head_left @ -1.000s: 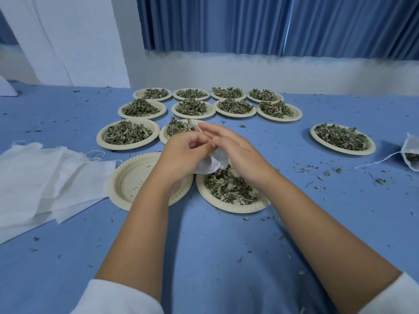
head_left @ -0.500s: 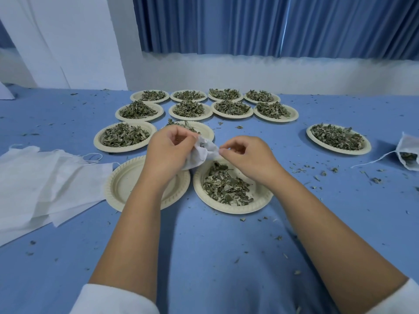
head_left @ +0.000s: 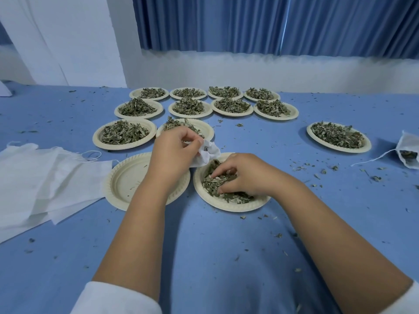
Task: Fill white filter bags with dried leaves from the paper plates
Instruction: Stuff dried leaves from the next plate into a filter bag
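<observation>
Since the bag (head_left: 209,152) looks thin and floppy, my left hand (head_left: 174,148) pinches its edge, mid-frame, just above the plate (head_left: 226,206); my right hand (head_left: 241,175) curls softly round light, crumbly leaves (head_left: 212,185).

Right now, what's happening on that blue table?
A person is filling bags by hand. The left hand pinches a white filter bag at the far edge of the near plate. The right hand digs curled fingers into the dried leaves on that plate, gathering a pinch. An empty plate sits beside it, unfilled bags lie stacked at the left, and a bag holding leaves lies far right.
</observation>
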The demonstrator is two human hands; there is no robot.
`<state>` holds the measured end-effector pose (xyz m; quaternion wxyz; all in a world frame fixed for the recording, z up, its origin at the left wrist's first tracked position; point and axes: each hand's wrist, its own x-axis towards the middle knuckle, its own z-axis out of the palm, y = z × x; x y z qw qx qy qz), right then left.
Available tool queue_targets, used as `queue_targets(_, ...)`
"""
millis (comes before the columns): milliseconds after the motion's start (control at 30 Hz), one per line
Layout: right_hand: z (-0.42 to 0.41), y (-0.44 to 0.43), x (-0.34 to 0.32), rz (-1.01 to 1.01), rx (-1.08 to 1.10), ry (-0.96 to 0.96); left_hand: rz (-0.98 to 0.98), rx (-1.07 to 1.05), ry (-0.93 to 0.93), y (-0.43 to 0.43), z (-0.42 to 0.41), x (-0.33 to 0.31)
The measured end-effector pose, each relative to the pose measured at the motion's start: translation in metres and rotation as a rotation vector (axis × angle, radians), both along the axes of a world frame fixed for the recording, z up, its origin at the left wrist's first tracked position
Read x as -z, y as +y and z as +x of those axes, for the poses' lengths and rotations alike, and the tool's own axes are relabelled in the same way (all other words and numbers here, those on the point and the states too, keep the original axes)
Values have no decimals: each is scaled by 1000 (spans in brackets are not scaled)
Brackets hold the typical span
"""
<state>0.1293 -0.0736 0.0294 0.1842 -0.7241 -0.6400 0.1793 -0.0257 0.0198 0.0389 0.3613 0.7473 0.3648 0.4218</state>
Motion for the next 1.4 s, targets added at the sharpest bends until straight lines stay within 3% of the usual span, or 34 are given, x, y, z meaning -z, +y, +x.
queue_targets(267, 8, -1, -6, 116, 104, 80, 102, -16, 140, 1, 2, 4)
queue_targets(600, 17, -7, -19, 401, 216, 620, 78, -4, 161, -7, 3, -2)
queue_targets(700, 9, -4, -16, 372, 216, 669, 22, 17, 133, -11, 9, -2)
queue_targets(1100, 5, 0, -4, 254, 282, 428, -113, 81, 81, -16, 14, -1)
queue_targets(1400, -6, 3, 4, 295, 204, 36, -33, 94, 154, -23, 21, 0)
